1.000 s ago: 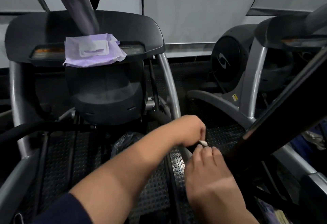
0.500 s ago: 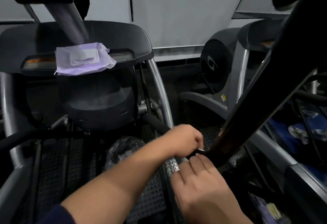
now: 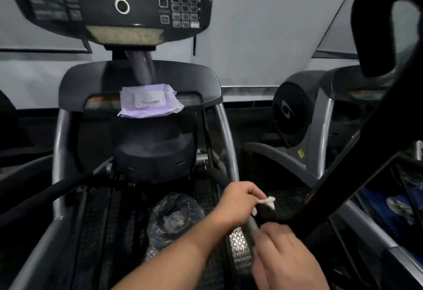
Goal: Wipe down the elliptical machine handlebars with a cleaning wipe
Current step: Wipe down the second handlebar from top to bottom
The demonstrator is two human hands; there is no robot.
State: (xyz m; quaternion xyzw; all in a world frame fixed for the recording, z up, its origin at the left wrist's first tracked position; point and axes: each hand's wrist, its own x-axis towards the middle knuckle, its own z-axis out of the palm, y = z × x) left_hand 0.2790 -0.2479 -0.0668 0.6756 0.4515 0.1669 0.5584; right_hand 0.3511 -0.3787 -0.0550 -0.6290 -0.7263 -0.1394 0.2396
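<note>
Against grey gym walls I see the black elliptical machine, its black handlebar in my left grip, clenched around a small white cleaning wipe, my right grip loosely curled just below.

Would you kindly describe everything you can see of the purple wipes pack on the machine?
The wipes pack is a soft, pale purple pouch with crinkled edges and a white rectangular flip lid, apparently closed, on top. It lies flat on the dark shelf below the console, against the grey post, one corner overhanging the front edge. Neither hand touches it.
</note>
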